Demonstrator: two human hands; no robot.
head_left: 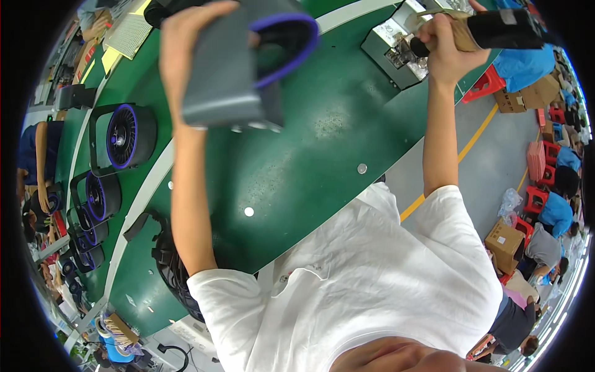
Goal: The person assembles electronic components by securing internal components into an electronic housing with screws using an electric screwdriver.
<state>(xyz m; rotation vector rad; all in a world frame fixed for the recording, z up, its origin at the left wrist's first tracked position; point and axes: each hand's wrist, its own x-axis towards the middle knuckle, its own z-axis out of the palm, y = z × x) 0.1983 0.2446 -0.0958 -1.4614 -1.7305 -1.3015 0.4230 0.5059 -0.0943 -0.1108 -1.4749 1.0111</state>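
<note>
My left hand (180, 46) is wrapped round the side of a dark grey fan housing (226, 84) with a purple ring, held above the green table and tilted. Some of its fingers are hidden behind the housing. My right hand (451, 59) grips a black cylindrical tool (505, 28) wrapped in tan tape, at the upper right. The tool's exact kind is unclear. Just beside and below that hand stands a small metal machine (379, 48) with a shiny, open-looking top. Small round white discs (249, 212) lie on the tabletop (304, 167).
A line of black fans with purple rings (127, 137) stands along the left, beyond a pale rail (144, 187). A black cable bundle (168, 263) lies near my left elbow. Red stools (485, 85), cartons (505, 243) and seated co-workers are to the right.
</note>
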